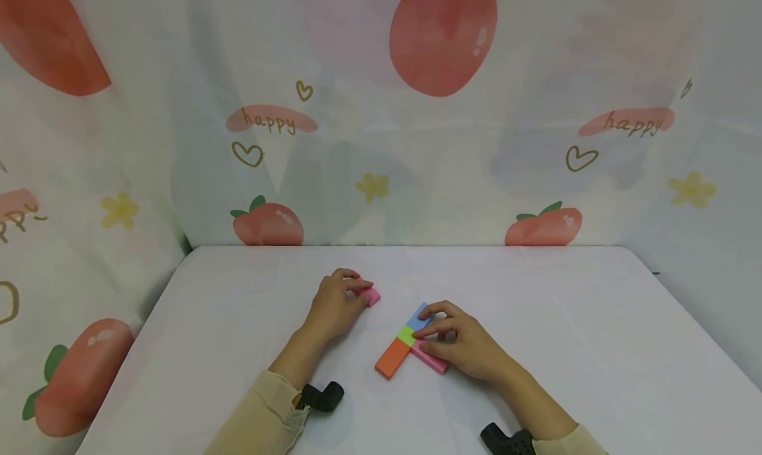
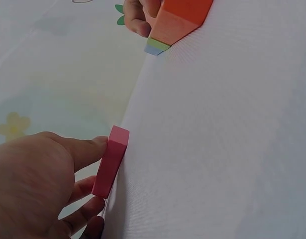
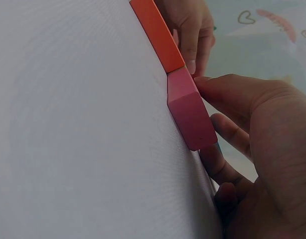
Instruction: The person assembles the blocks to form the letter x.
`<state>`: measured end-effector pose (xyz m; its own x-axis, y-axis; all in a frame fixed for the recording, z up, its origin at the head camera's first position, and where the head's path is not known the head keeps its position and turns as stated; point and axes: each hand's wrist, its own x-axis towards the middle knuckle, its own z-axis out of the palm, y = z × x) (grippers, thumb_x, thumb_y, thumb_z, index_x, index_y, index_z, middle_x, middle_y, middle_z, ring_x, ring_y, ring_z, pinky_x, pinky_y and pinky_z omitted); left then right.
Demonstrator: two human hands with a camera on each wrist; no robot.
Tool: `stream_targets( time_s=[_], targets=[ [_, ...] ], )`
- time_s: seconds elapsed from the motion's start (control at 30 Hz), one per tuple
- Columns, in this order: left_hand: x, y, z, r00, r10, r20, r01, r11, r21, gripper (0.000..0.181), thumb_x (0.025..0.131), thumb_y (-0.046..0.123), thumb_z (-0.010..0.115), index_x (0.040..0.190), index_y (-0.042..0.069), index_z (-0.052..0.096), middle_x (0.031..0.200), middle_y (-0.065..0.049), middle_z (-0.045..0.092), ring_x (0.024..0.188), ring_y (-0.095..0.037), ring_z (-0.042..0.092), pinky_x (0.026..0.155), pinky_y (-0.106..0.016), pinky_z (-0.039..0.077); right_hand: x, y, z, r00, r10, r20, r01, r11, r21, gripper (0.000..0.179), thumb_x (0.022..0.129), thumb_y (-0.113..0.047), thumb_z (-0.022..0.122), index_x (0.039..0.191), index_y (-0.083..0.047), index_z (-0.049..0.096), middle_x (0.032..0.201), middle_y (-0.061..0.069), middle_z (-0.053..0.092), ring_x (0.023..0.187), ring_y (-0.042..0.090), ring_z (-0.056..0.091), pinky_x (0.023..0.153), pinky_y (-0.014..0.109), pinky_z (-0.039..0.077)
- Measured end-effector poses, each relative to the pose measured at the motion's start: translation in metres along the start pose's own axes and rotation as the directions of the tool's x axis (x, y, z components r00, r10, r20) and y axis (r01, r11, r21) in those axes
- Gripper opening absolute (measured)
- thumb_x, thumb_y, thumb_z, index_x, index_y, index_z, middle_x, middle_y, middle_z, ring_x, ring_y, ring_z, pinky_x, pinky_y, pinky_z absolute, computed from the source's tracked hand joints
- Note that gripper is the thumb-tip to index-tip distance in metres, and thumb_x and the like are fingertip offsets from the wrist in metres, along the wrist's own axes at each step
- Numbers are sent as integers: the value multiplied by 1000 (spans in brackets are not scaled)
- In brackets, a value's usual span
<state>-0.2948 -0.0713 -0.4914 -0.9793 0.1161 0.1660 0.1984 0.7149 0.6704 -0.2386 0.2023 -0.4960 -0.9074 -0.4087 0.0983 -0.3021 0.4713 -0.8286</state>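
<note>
A pink block (image 2: 110, 162) is pinched between the thumb and fingers of my left hand (image 1: 336, 303), close over the white table and to the left of the other blocks. Those lie together: an orange block (image 1: 393, 358), a small green block (image 1: 407, 336) and a blue block (image 1: 417, 317) form a slanted row, and a second pink block (image 3: 195, 122) juts off to the right beside the green one. Over this group, my right hand (image 1: 467, 342) rests its fingertips on the blocks, thumb at the second pink block, other fingers at the green and blue ones.
A white cloth covers the table (image 1: 238, 375), its far edge meeting a curtain (image 1: 446, 151) printed with fruit, hearts and flowers. Black wrist camera mounts (image 1: 323, 397) sit below both hands, close over the tabletop.
</note>
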Motion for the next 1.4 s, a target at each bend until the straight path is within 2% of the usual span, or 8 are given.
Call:
stream_targets(
  time_s=[0.27, 0.53, 1.1, 1.4],
  targets=[
    [0, 0, 2, 1000, -3, 3, 3, 1000, 20, 25, 95, 24, 77, 119, 23, 80, 133, -5, 62, 127, -29, 53, 100, -46, 51, 0, 1, 0, 1000, -2, 2, 2, 1000, 3, 17, 90, -22, 81, 106, -29, 82, 134, -3, 59, 116, 23, 56, 87, 26, 47],
    [1, -2, 1, 1000, 17, 9, -17, 999, 36, 24, 95, 24, 75, 119, 24, 80, 134, -6, 60, 126, -29, 53, 101, -47, 50, 1, 3, 0, 1000, 0, -1, 0, 1000, 2, 16, 90, -23, 81, 106, -28, 82, 134, -2, 59, 104, 17, 59, 86, 25, 48],
    [2, -4, 3, 1000, 22, 18, -22, 1000, 15, 23, 95, 28, 76, 117, 23, 80, 131, -4, 61, 122, -28, 54, 98, -46, 50, 2, 3, 0, 1000, -21, -6, 21, 1000, -8, 17, 90, -22, 81, 105, -29, 82, 133, -3, 60, 125, 27, 55, 89, 26, 46],
    [1, -5, 3, 1000, 17, 23, -18, 999, 30, 23, 94, 29, 77, 117, 24, 81, 131, -3, 61, 122, -27, 54, 99, -45, 50, 3, 2, 2, 1000, -6, -2, 6, 1000, -2, 16, 90, -22, 81, 105, -29, 82, 133, -3, 60, 123, 26, 55, 88, 26, 46]
  ],
)
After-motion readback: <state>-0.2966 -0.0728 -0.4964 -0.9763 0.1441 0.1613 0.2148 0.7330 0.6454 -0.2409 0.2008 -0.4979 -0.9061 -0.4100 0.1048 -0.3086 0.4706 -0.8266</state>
